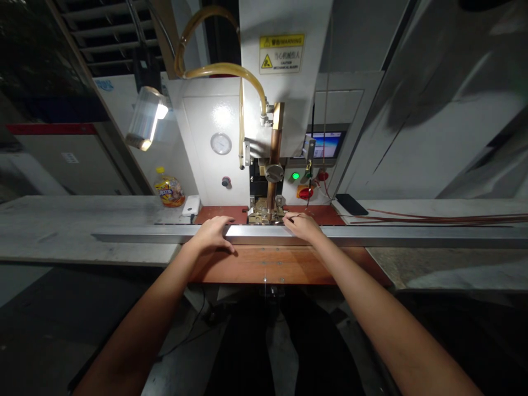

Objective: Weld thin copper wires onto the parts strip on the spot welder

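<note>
A long grey metal bar (264, 234) lies across the reddish-brown board (247, 267) in front of the machine. My left hand (214, 233) straddles the bar left of the copper electrode (274, 159), thumb on the near side and fingers over the far side, gripping it. To the right of the electrode, my right hand (302, 225) is closed in a pinch above the bar's far edge. A thin, dark item shows at its fingertips, too small to name. Under the electrode's tip sits a small brass-coloured fixture (266, 212), partly hidden behind the bar.
A lit lamp (146, 118) hangs at upper left. Behind the bar on the left stand a yellow-capped bottle (169, 190) and a white box (192, 205). A black phone (351, 204) and thin copper-coloured rods (433, 219) lie on the right. Yellow hoses (225, 69) loop above.
</note>
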Demonstrator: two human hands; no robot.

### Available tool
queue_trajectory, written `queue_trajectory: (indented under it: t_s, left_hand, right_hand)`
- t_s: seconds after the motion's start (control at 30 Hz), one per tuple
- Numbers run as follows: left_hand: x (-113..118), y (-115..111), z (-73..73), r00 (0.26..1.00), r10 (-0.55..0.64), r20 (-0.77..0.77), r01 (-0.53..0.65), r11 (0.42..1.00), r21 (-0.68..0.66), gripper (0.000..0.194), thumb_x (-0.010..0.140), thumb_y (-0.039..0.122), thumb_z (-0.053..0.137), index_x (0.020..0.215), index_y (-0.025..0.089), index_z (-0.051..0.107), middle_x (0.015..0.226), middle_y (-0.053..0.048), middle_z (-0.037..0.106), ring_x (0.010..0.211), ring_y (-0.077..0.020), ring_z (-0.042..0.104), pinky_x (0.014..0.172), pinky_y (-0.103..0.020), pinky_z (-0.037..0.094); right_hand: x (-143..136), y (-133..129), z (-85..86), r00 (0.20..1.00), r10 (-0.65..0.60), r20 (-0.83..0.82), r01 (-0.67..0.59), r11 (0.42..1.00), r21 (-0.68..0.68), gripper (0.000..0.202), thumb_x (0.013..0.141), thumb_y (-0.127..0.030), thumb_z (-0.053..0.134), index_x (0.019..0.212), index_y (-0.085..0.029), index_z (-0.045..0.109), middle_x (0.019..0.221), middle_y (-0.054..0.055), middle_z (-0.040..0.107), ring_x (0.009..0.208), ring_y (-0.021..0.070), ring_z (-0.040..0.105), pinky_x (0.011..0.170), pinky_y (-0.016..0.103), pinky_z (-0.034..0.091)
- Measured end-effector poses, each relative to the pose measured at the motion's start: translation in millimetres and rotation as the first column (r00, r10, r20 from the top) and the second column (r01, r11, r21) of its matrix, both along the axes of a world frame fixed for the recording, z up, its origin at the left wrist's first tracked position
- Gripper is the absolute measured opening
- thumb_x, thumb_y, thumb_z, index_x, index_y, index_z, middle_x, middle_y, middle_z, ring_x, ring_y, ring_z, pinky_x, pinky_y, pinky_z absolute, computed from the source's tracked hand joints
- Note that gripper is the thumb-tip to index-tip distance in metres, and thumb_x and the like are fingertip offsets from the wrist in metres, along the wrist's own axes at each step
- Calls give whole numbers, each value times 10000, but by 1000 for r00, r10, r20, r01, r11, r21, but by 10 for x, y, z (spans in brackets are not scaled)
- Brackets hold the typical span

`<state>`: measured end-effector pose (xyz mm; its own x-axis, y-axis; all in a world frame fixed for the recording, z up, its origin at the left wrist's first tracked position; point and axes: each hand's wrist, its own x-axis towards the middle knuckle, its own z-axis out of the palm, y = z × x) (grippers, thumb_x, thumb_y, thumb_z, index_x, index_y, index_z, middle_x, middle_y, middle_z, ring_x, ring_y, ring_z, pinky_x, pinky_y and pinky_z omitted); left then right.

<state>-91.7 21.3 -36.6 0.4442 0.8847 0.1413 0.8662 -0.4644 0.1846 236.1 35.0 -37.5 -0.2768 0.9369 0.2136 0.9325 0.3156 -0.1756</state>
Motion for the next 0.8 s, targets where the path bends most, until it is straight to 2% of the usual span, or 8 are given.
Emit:
queue_trajectory:
  t_s: [0.13, 0.27, 0.5, 0.8]
  left_hand:
    - [-121, 17, -16, 995, 50, -87, -48, 999, 20, 978, 469, 702, 751, 1286, 225, 506, 1307, -110, 572, 1179, -314, 517, 962, -372, 387]
    - [-162, 25, -23, 988, 52, -142, -51, 999, 11, 934, 495, 719, 722, 1268, 234, 521, 1296, -106, 582, 1176, -321, 515, 937, -374, 388]
    - [-56, -14, -23, 981, 60, -184, -53, 998, 46, 735, 600, 653, 677, 1190, 233, 553, 1213, -110, 614, 1125, -318, 530, 911, -393, 389]
    - [12, -25, -5, 966, 73, -250, -52, 995, 91, 505, 649, 583, 640, 992, 216, 587, 1075, -115, 661, 1021, -311, 579, 837, -389, 422]
  right_hand:
    - [-11, -2, -3, 999, -27, 32, 27, 1000, 3, 363, 941, -394, 327, 993, -257, 659, 1002, 40, 730, 908, 203, 653, 756, 263, 407]
    - [-10, -3, -7, 1000, -24, 19, 24, 1000, 6, 353, 937, -388, 337, 1001, -271, 664, 1008, 27, 729, 907, 194, 650, 755, 256, 409]
    - [3, 1, -22, 1000, -25, -4, 25, 1000, 10, 344, 930, -390, 359, 1001, -279, 677, 1026, 23, 728, 928, 188, 645, 743, 246, 413]
    - [8, 14, -37, 1000, -11, -10, 11, 1000, 20, 344, 933, -395, 351, 984, -274, 669, 1046, 25, 723, 934, 192, 648, 748, 251, 412]
